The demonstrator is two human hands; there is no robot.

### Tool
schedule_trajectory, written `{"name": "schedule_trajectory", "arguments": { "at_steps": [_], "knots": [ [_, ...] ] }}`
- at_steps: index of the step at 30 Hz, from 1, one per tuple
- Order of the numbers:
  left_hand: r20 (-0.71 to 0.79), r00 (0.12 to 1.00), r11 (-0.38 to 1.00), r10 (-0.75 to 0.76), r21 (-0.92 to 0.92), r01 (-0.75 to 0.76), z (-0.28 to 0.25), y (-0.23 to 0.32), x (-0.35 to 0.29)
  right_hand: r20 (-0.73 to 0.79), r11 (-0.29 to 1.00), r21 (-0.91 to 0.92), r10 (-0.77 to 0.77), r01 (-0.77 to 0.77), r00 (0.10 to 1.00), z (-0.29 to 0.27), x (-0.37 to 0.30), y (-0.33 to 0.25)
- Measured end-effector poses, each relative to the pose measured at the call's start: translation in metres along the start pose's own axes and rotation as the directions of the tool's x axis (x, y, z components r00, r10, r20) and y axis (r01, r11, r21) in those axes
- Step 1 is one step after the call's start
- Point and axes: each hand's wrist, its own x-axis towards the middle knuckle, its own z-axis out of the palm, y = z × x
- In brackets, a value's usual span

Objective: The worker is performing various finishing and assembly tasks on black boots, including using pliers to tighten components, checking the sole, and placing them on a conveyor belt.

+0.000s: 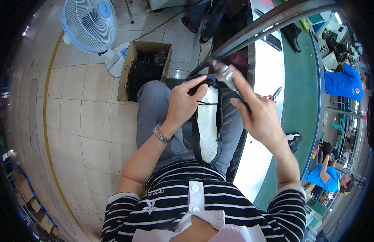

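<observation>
A black shoe upper (208,133) lies sole side up across my lap, its white bottom facing me and the black edge folded around it. A thin black cord crosses the white part near the far end. My left hand (182,104) grips that far end, thumb and forefinger closed on the black edge. Just to the right, my right hand (262,119) is wrapped round the dark handle of a metal-headed hand tool (226,76). The tool's shiny head is raised near the far end of the shoe, blurred by motion, so its exact kind is unclear.
A cardboard box (167,66) of black scraps stands on the floor ahead, near a white fan (90,24). Along my right runs a white ledge (251,161) beside a green conveyor belt (300,88). Scissors (275,94), a phone (271,41) and a black shoe (291,36) lie there. Co-workers in blue (344,82) are beyond.
</observation>
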Motion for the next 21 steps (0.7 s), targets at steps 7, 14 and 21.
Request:
{"name": "schedule_trajectory", "arguments": {
  "at_steps": [7, 14, 21],
  "knots": [
    [0.062, 0.996, 0.998, -0.057, 0.015, 0.056, -0.002, 0.0, 0.004, 0.198, 0.99, -0.127, 0.086, -0.062, 0.976, 0.029, -0.002, 0.021],
    [0.123, 0.992, 0.999, 0.021, 0.032, -0.025, -0.003, 0.003, 0.003, -0.269, 0.982, 0.037, -0.171, 0.187, 0.948, 0.039, -0.003, 0.028],
    [0.273, 0.956, 0.986, -0.111, -0.087, 0.14, -0.013, 0.008, -0.006, -0.148, 0.97, -0.047, -0.242, 0.237, 0.959, 0.014, 0.001, 0.014]
  ]
}}
